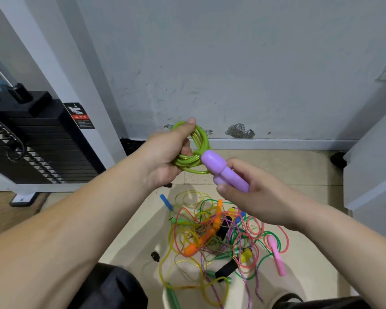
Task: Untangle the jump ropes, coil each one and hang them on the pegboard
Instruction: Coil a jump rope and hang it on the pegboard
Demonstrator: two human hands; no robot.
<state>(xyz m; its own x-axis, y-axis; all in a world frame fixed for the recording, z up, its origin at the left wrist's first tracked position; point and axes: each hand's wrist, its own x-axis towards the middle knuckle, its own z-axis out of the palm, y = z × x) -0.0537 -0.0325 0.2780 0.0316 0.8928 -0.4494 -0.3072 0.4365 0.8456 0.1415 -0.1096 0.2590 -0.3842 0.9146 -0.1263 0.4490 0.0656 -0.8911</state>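
Note:
My left hand (167, 156) grips a coil of light green jump rope (195, 152), thumb pressed over the top of the loops. My right hand (254, 197) holds that rope's purple handle (223, 171) between thumb and fingers, the handle's rounded end touching the coil. Below my hands a tangled pile of jump ropes (221, 237) lies on the floor: yellow, green, pink and braided purple cords with orange (201, 241), pink (276, 255), blue (166, 201), black (226, 269) and green (173, 295) handles. No pegboard is in view.
A weight-stack machine (31, 139) with a white frame stands at the left. A scuffed wall (232, 74) with a baseboard is straight ahead. A white cabinet (374, 175) stands at the right. My dark-clothed knees (112, 288) sit at the bottom edge.

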